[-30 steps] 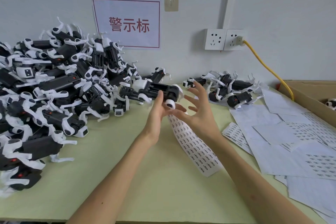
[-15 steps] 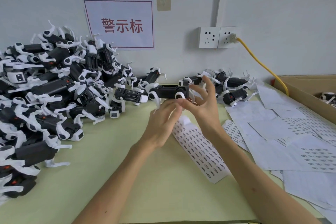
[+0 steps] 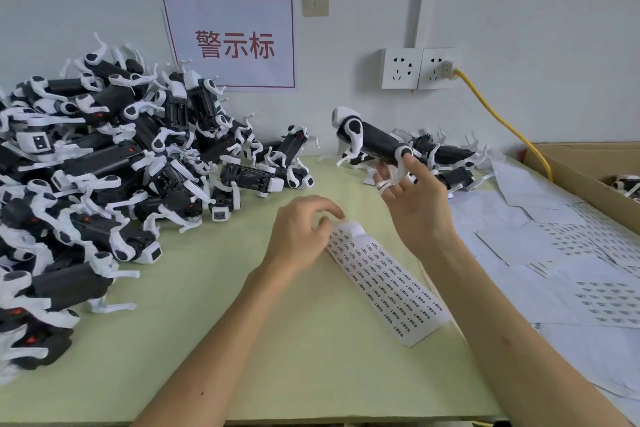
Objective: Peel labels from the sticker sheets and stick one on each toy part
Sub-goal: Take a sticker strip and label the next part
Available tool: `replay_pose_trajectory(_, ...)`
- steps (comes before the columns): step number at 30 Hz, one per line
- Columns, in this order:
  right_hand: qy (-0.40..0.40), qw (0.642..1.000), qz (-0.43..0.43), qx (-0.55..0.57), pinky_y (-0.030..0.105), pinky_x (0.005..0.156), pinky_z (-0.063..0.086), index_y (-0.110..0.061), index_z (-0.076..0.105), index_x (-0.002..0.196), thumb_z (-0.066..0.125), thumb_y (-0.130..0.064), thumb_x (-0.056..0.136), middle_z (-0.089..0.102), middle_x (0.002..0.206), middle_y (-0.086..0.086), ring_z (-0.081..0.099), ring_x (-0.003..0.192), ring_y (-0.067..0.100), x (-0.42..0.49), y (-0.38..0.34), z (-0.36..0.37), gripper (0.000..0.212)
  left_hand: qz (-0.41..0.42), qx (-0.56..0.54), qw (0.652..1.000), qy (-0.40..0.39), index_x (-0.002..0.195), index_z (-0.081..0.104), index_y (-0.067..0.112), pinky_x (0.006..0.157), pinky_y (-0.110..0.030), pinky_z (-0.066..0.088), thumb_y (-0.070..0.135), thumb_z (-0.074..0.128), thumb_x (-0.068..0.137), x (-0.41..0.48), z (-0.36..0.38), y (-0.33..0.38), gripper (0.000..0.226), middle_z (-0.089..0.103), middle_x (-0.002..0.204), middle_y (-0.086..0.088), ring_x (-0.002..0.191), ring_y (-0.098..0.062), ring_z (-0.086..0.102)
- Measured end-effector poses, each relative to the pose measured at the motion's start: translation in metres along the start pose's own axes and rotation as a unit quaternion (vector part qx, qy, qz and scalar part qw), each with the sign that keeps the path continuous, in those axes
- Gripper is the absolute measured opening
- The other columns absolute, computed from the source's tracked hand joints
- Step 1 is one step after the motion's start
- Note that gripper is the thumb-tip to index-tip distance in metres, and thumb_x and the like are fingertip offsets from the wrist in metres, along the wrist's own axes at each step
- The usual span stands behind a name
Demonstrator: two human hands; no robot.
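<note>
Head view: sticker sheet (image 3: 388, 288) print illegible; left hand (image 3: 298, 236) grip unclear.

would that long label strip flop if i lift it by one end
Probably floppy: the long white paper label strip looks thin and its far end curls up. Likely very light, so it may slide on the smooth pale green table when pushed.
</note>
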State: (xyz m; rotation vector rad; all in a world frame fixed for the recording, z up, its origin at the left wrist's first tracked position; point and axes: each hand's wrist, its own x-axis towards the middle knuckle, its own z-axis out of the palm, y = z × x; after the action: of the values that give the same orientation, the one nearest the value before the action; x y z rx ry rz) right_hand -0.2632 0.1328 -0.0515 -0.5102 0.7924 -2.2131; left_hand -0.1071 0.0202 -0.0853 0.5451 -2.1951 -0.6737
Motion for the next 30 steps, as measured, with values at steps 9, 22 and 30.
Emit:
replay_pose_trajectory(9, -0.142, 0.932, -0.027, -0.332, 0.047, 0.095, 0.054, -0.02, 0.052, 0.135, 0.069, -0.028, 0.079, 0.073, 0.098, 0.004, 0.069, 0.091, 0.03, -0.003, -0.002, 0.006, 0.059, -0.269, -0.487, 0.822, -0.117, 0.11, 0.07, 0.006, 0.08, -0.037, 0.052, 0.058, 0.043, 0.097, 0.011, -0.03, 0.0, 0.06, 0.074, 0.098, -0.015, 0.088, -0.026, 0.07)
replay_pose_trajectory(22, -0.032, 0.934, -0.141, -0.327, 0.032, 0.08, 0.048, -0.02, 0.054, 0.127, 0.061, -0.017, 0.087, 0.07, 0.079, -0.009, 0.064, 0.076, 0.014, -0.003, 0.003, 0.004, 0.041, -0.276, -0.503, 0.819, -0.026, 0.118, 0.061, 0.009, 0.066, -0.026, 0.054, 0.047, 0.061, 0.09, 0.01, -0.022, 0.007, 0.048, 0.069, 0.088, -0.002, 0.078, -0.017, 0.065)
replay_pose_trajectory(30, -0.163, 0.898, -0.145, -0.383, 0.027, 0.074, 0.047, -0.014, 0.045, 0.138, 0.053, 0.01, 0.093, 0.06, 0.074, -0.001, 0.057, 0.075, 0.014, -0.011, 0.02, 0.013, 0.053, -0.252, -0.496, 0.831, 0.014, 0.11, 0.063, 0.007, 0.078, -0.035, 0.053, 0.034, 0.08, 0.071, 0.008, -0.015, 0.005, 0.05, 0.073, 0.1, -0.013, 0.087, -0.03, 0.067)
